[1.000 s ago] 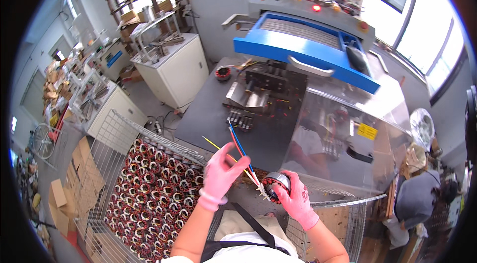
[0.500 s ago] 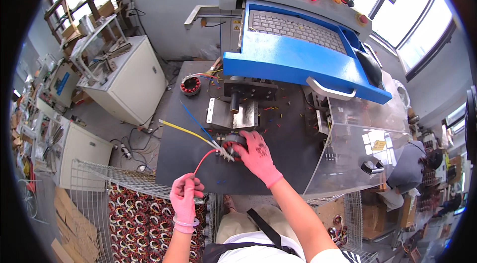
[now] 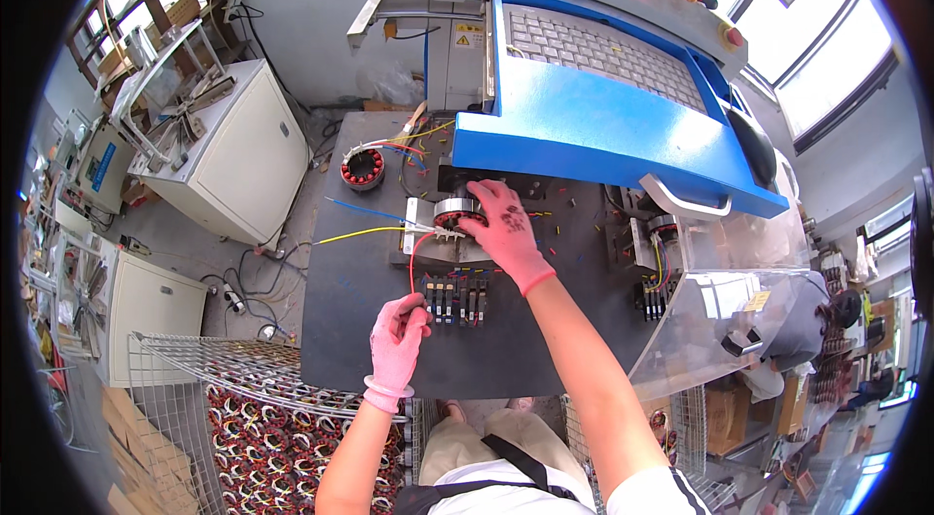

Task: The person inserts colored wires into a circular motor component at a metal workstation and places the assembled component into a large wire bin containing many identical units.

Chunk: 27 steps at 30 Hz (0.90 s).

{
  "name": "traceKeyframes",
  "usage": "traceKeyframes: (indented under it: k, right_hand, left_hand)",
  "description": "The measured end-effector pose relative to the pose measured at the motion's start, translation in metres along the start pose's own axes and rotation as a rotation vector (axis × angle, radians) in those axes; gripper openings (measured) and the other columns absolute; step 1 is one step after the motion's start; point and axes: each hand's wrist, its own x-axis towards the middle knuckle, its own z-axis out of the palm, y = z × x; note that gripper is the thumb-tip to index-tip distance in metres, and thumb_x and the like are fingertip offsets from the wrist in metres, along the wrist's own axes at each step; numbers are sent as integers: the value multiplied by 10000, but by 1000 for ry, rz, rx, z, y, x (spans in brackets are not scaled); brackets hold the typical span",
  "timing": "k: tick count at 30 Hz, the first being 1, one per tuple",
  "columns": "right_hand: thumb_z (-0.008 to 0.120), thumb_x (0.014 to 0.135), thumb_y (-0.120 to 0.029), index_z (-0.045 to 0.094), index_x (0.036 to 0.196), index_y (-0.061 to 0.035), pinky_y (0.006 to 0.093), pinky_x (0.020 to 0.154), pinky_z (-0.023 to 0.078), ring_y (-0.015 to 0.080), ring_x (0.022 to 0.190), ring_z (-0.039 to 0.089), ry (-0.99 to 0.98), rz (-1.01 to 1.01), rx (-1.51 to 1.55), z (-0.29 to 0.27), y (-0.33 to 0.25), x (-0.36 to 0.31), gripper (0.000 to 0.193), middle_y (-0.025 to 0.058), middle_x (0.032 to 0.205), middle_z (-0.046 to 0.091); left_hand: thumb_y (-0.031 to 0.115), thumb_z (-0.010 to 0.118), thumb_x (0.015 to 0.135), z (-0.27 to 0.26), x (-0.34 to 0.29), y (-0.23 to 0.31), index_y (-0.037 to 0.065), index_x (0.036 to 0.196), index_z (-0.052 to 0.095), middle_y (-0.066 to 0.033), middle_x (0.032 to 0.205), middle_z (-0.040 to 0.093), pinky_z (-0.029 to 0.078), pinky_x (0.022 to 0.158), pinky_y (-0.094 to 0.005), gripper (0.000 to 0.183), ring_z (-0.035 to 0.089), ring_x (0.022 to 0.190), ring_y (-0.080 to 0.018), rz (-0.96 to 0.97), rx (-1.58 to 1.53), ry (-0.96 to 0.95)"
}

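Observation:
My right hand [image 3: 508,235], in a pink glove, is closed on a motor stator [image 3: 457,207] with a metal outer ring and dark red windings. The stator is over the metal cradle [image 3: 413,229], just below the dark post of the fixture. Its yellow wire [image 3: 360,235] and blue wire [image 3: 368,209] stretch out to the left, with pale sleeving near the windings. A red wire [image 3: 413,267] curves down from it to my left hand [image 3: 399,332], whose gloved fingers pinch the end. Beside that hand stands a row of black wire clips [image 3: 455,301] on the table.
Another stator [image 3: 362,171] lies at the table's far left. A blue keyboard drawer [image 3: 603,141] overhangs the back. To the right are a second fixture [image 3: 654,262] and a clear plastic guard [image 3: 720,320]. A wire basket [image 3: 292,447] of stators stands below left.
My right hand has carried the stator away from me, onto the cradle area, uncovering the row of clips. My left hand has moved up and right, still pinching the red wire.

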Motion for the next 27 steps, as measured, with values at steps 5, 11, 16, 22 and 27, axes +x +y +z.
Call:
traceKeyframes:
  k: [5,11,16,22,27]
  right_hand:
    - [590,921,-360,690,971,-15,355,796,483,229,850,629,-397,372,385,-2,-65,-50,362,116,861,657]
    - [623,882,-231,702,946,-16,259,645,452,68,727,564,-565,465,646,5,-48,-44,238,-1,778,653]
    - [610,858,-214,651,932,-34,347,682,497,238,741,666,-503,354,351,-8,-50,-40,199,101,784,680]
    - [604,857,-217,621,940,-43,387,708,494,305,813,654,-434,199,250,7,-33,-47,194,128,846,673]
    - [601,857,-226,616,936,-57,399,694,491,317,808,646,-427,144,207,15,-27,-53,187,128,841,667]
  left_hand:
    - [26,618,896,-6,3,0,-11,1129,598,-69,1008,603,517,678,-237,236,617,745,-110,181,355,-40]
    - [126,713,817,4,-16,21,49,1128,627,-115,1047,582,523,662,-307,332,644,748,-208,289,734,-226]
    - [228,653,854,-2,-22,-17,109,1300,539,-106,994,560,512,642,-377,476,621,750,-254,428,1273,-247]
    - [285,574,877,3,-25,-48,94,1398,418,-53,958,509,479,674,-357,576,563,850,-197,448,1708,-359]
    - [191,537,869,6,-23,-69,18,1350,470,-22,926,501,442,648,-302,515,522,822,-153,549,1908,-401]
